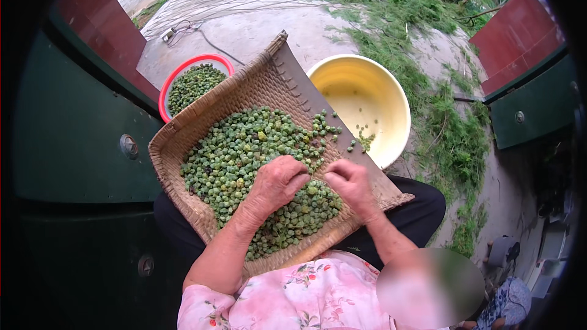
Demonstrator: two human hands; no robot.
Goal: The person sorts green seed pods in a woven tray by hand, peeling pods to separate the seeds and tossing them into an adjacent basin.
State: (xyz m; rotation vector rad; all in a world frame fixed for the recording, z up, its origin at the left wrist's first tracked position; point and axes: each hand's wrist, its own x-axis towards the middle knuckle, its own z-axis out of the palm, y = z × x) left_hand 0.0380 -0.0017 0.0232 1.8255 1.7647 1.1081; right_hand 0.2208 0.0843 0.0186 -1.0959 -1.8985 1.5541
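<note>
A woven winnowing basket [244, 93] lies tilted across my lap, with a heap of small round green fruits [226, 153] spread over it. My left hand [280, 178] is closed over the right part of the heap, its thumb and fingers drawn together. Just to its right, my right hand [351, 184] is closed too, with the fingertips pinched above the basket's flat side. The fingertips of both hands nearly meet; anything between them is too small or hidden to make out. A few loose fruits lie on the flat board-like edge [306, 85] of the basket.
Beyond that edge stands a yellow basin [394, 104] with several fruits in it. A red-rimmed basin [165, 95] full of green fruits is at the left. Cut green branches [391, 30] litter the ground, and dark green doors [79, 128] flank me. A cable [220, 49] lies ahead.
</note>
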